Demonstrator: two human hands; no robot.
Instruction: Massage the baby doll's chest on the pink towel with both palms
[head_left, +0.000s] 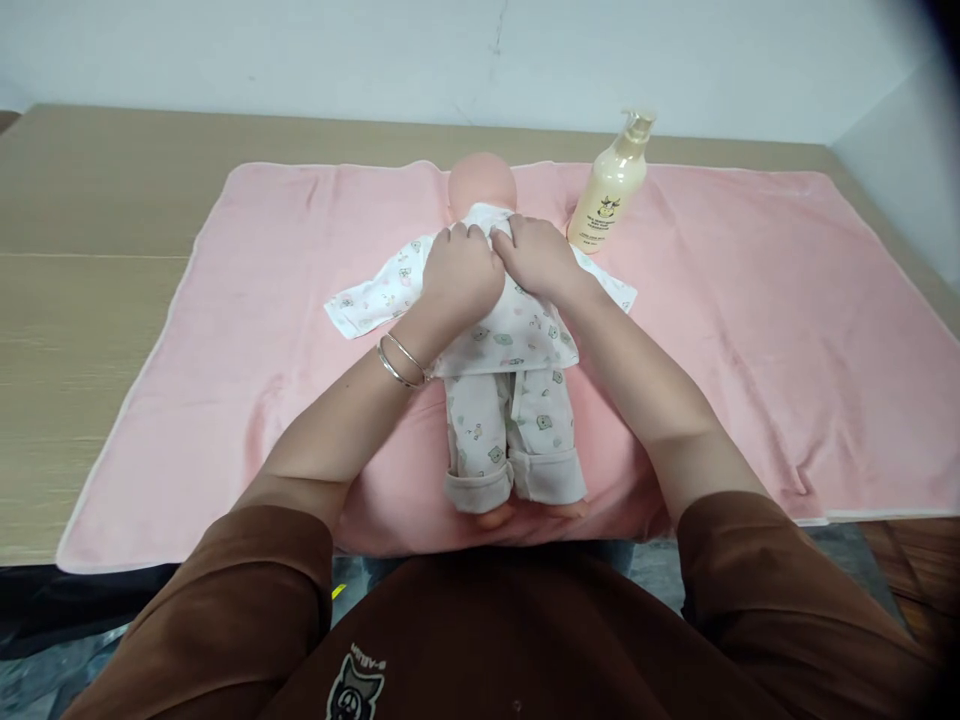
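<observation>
A baby doll [482, 185] lies on a pink blanket [750, 300], its head toward the wall. It wears a white printed top [517, 335] and matching trousers [544, 420] with rolled cuffs; its feet show below them. My left hand [465, 268], with silver bangles at the wrist, is closed on the top's upper part near the collar. Beside it, my right hand [534, 255] has its fingers curled on the same cloth, thumb toward the left hand. The sleeves spread out to both sides. Whatever lies under my fingers is hidden.
A cream pump bottle [606, 195] stands on the blanket at the back right, close to the right sleeve. The blanket covers much of a wooden table [97, 250], which meets a pale wall behind. The table's near edge is close to my body.
</observation>
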